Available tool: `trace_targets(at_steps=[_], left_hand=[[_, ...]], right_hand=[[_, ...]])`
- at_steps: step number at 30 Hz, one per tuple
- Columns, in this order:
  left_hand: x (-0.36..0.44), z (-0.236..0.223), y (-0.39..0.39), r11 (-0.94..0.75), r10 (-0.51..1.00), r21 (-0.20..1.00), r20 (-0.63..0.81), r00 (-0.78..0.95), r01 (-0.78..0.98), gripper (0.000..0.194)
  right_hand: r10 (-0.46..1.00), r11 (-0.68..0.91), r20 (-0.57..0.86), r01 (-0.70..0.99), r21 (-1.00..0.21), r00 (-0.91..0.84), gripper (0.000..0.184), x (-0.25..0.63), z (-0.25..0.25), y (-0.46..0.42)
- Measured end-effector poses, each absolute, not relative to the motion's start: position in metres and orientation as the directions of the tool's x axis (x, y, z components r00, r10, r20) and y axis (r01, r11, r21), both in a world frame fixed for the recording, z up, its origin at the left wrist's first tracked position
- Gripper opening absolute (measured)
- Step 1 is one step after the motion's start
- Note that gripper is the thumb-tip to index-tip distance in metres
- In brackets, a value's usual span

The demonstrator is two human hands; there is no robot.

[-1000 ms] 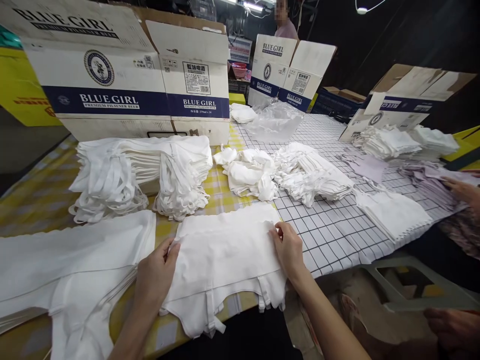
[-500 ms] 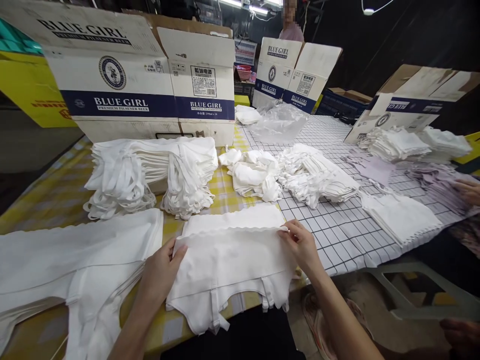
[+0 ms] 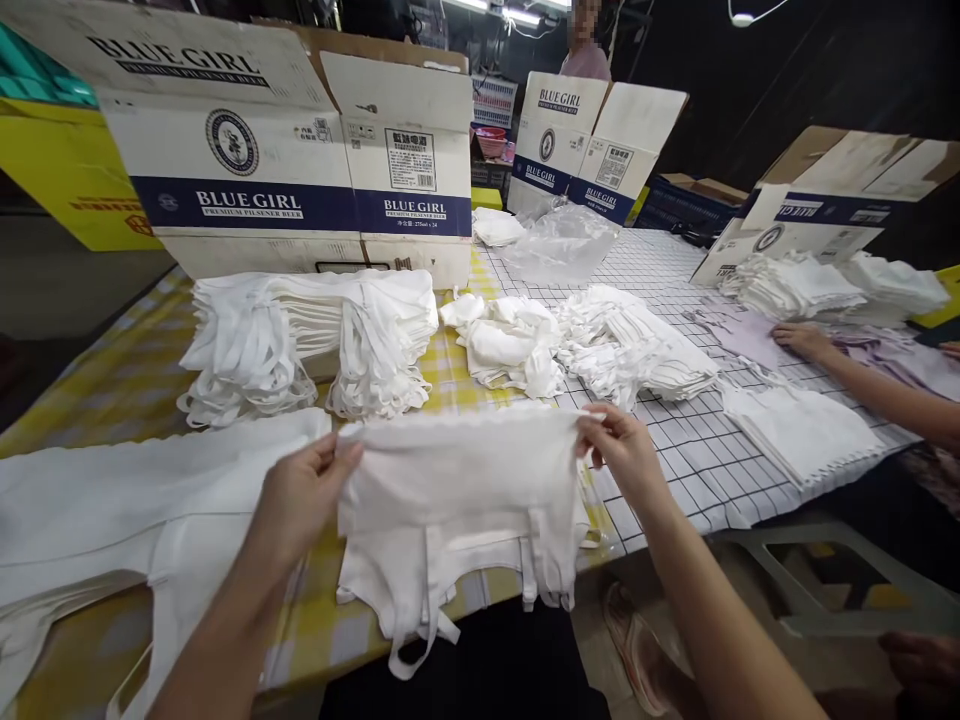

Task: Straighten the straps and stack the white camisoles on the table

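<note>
At far left, teal material point(image 3: 45, 65) shows above a yellow container point(image 3: 60, 180); next stands a large carton point(image 3: 300, 150), its inside hidden. The left hand point(image 3: 300, 500) has thumb and fingers pinched together on the left top corner of a white garment point(image 3: 457, 480), spread between both hands at the near edge of the table point(image 3: 112, 370). Far off stands a second carton point(image 3: 562, 140). The right hand point(image 3: 628, 450) pinches the garment's right top corner. Beyond, brown cardboard tops a dark blue crate point(image 3: 686, 208); white cloth stacks point(image 3: 795, 287) lie before a third carton point(image 3: 825, 210).
</note>
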State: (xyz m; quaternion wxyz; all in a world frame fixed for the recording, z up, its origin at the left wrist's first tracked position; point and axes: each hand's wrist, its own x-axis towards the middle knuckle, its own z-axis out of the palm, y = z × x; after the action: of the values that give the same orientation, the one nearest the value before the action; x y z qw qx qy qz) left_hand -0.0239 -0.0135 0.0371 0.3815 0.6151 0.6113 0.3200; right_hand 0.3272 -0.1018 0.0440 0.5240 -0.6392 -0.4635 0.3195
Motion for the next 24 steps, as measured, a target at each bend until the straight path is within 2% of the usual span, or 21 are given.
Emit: trace_targets(at_steps=[2, 4, 7, 10, 13, 16, 20, 24], left_hand=[[-0.017, 0.068, -0.008, -0.069, 0.995, 0.918, 0.094, -0.045, 0.391, 0.042], [-0.011, 0.097, -0.009, -0.230, 0.956, 0.907, 0.278, -0.092, 0.351, 0.037], [-0.013, 0.114, -0.021, -0.389, 0.913, 0.882, 0.407, -0.014, 0.267, 0.022], [-0.034, 0.085, -0.040, -0.355, 0.930, 0.893, 0.309, 0.198, 0.277, 0.012], [-0.058, 0.034, -0.063, -0.277, 0.913, 0.873, 0.109, 0.394, 0.401, 0.026], [-0.071, -0.004, -0.087, -0.373, 0.837, 0.766, 0.033, 0.547, 0.524, 0.029], [-0.075, -0.022, -0.108, -0.472, 0.766, 0.671, -0.011, 0.643, 0.572, 0.031], [-0.078, -0.029, -0.110, -0.487, 0.760, 0.637, -0.028, 0.649, 0.598, 0.030]], right_hand=[[0.903, 0.131, 0.224, 0.261, -0.956, 0.366, 0.023, 0.328, 0.073, -0.094], [0.862, 0.263, 0.358, 0.288, -0.921, 0.358, 0.017, 0.328, 0.095, -0.092], [0.852, 0.332, 0.423, 0.306, -0.892, 0.309, 0.011, 0.331, 0.102, -0.101], [0.931, 0.247, 0.313, 0.304, -0.920, 0.190, 0.010, 0.340, 0.078, -0.121], [0.989, 0.116, 0.140, 0.335, -0.935, 0.050, 0.011, 0.348, 0.044, -0.143], [0.999, 0.004, -0.012, 0.384, -0.923, -0.039, 0.012, 0.349, 0.021, -0.164], [0.985, -0.118, -0.158, 0.402, -0.908, -0.068, 0.012, 0.347, 0.011, -0.178], [0.982, -0.142, -0.181, 0.417, -0.898, -0.056, 0.010, 0.345, 0.011, -0.179]])
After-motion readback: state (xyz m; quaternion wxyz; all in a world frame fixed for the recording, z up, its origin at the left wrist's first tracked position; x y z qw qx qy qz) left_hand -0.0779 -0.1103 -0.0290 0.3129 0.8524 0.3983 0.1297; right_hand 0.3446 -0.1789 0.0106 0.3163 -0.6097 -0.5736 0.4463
